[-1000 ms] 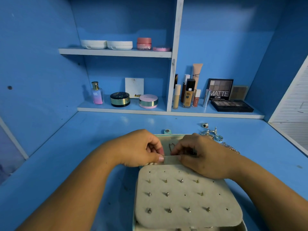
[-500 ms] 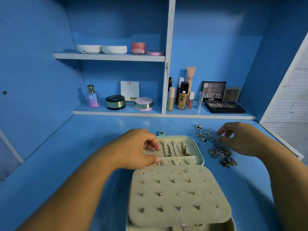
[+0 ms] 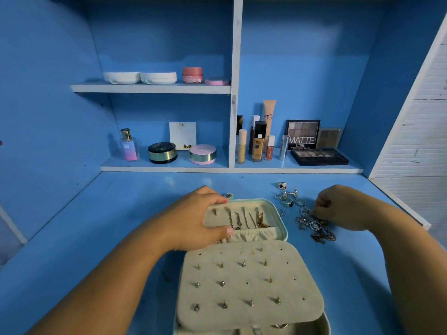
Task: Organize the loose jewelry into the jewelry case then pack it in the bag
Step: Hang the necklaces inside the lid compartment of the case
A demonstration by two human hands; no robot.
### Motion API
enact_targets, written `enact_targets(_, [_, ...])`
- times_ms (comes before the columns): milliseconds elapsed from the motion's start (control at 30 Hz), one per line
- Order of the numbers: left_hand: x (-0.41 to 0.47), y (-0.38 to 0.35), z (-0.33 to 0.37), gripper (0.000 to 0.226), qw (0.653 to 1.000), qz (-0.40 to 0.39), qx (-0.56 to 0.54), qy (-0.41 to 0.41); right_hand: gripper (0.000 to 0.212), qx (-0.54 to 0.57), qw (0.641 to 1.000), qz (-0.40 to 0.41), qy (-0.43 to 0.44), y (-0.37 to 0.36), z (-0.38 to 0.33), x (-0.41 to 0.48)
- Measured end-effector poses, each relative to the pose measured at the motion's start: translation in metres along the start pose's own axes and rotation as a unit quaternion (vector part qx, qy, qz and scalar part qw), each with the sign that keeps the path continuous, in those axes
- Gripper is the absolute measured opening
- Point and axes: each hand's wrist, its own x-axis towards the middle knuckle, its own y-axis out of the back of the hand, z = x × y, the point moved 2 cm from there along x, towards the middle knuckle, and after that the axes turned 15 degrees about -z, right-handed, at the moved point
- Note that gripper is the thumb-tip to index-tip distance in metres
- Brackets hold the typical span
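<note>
A pale green jewelry case lies open on the blue desk. Its lid holds several thin chains hanging above a cream pocket. A cream earring panel studded with several earrings covers the case's base near me. My left hand grips the lid's left side, fingers over its far edge and thumb on the pocket. To the right of the case lies a pile of loose silver chains and several rings. My right hand is curled over the pile, fingertips pinching at a chain.
Two shelves stand behind the desk. The lower one carries a perfume bottle, round compacts, foundation tubes and eyeshadow palettes. White compacts and a pink jar sit higher up. A white slatted panel borders the right side.
My right hand left the case lid, moved right to the loose pile and now curls down onto the chains. My left hand stays on the lid, whose chains are now uncovered.
</note>
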Motion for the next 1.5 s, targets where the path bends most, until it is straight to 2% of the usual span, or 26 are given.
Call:
enact_targets(133, [0.001, 0.000, 0.000, 0.065, 1.000, -0.001, 0.002, 0.001, 0.025, 0.024, 1.000, 0.007, 0.010, 0.001, 0.002, 0.000])
enact_targets(233, [0.002, -0.001, -0.001, 0.066, 1.000, -0.002, 0.002, 0.000, 0.023, 0.149, 0.985, 0.065, 0.066, 0.005, -0.001, 0.001])
enact_targets(333, [0.002, -0.002, -0.003, 0.067, 1.000, -0.003, -0.001, -0.001, 0.023, 0.313, 0.933, 0.102, 0.144, 0.006, -0.008, -0.002])
enact_targets(500, [0.002, -0.003, -0.003, 0.067, 1.000, 0.006, -0.012, -0.011, 0.019, 0.445, 0.846, 0.104, 0.275, 0.006, -0.031, -0.011])
enact_targets(567, [0.001, -0.003, -0.001, 0.065, 0.999, 0.021, -0.020, -0.018, 0.016, 0.441, 0.838, 0.091, 0.309, 0.003, -0.044, -0.016])
enact_targets(700, [0.000, 0.001, 0.008, 0.049, 0.995, 0.072, -0.049, -0.052, 0.013, 0.375, 0.858, 0.067, 0.343, -0.016, -0.078, -0.026])
enact_targets(833, [0.000, 0.000, 0.015, 0.037, 0.989, 0.087, -0.095, -0.075, 0.017, 0.401, 0.823, 0.061, 0.397, -0.027, -0.100, -0.034])
enact_targets(933, [0.002, -0.005, 0.022, 0.044, 0.984, 0.044, -0.144, -0.096, 0.017, 0.461, 0.770, 0.046, 0.439, -0.030, -0.107, -0.040])
enact_targets(967, [0.003, -0.007, 0.024, 0.045, 0.982, 0.028, -0.157, -0.104, 0.016, 0.455, 0.770, 0.047, 0.445, -0.032, -0.108, -0.041])
enact_targets(1067, [0.004, -0.011, 0.030, 0.039, 0.973, 0.003, -0.200, -0.111, 0.018, 0.380, 0.807, 0.066, 0.447, -0.039, -0.114, -0.044])
enact_targets(1100, [0.004, -0.011, 0.031, 0.036, 0.971, 0.002, -0.211, -0.110, 0.017, 0.373, 0.808, 0.070, 0.450, -0.039, -0.115, -0.045])
enact_targets(1200, [0.005, -0.012, 0.033, 0.037, 0.962, 0.014, -0.247, -0.118, 0.019, 0.396, 0.787, 0.080, 0.466, -0.034, -0.115, -0.051])
enact_targets(1300, [0.004, -0.012, 0.034, 0.048, 0.959, 0.018, -0.256, -0.119, 0.020, 0.395, 0.787, 0.090, 0.466, -0.030, -0.114, -0.054])
enact_targets(1400, [0.000, -0.013, 0.040, 0.039, 0.962, -0.029, -0.226, -0.149, 0.019, 0.403, 0.785, 0.073, 0.465, -0.031, -0.115, -0.055])
enact_targets(1500, [-0.002, -0.014, 0.043, 0.036, 0.951, -0.047, -0.256, -0.165, 0.014, 0.392, 0.788, 0.096, 0.465, -0.029, -0.115, -0.056])
